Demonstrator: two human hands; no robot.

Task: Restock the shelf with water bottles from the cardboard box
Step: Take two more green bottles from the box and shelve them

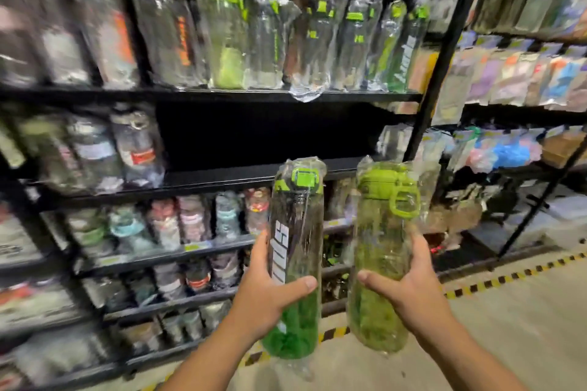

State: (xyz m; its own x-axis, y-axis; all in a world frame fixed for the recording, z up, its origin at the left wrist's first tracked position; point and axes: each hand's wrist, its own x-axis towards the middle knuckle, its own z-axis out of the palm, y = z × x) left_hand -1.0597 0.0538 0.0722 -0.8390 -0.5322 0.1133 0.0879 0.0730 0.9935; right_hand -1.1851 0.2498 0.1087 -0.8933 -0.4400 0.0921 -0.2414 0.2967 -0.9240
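My left hand (270,292) grips a dark-to-green water bottle (297,244) with a green cap, wrapped in clear plastic and held upright. My right hand (409,282) grips a second, light green water bottle (382,251) with a loop handle, also wrapped and upright. Both bottles are raised in front of the black shelf rack (222,95). The second shelf (254,176) has an open dark gap right of some wrapped bottles (95,149). The cardboard box is out of view.
A row of wrapped green-capped bottles (333,41) fills the top shelf. Lower shelves hold several smaller bottles (178,222). A black upright post (441,51) separates a neighbouring rack of packaged goods (521,73). Yellow-black floor tape (508,276) runs along the rack's base.
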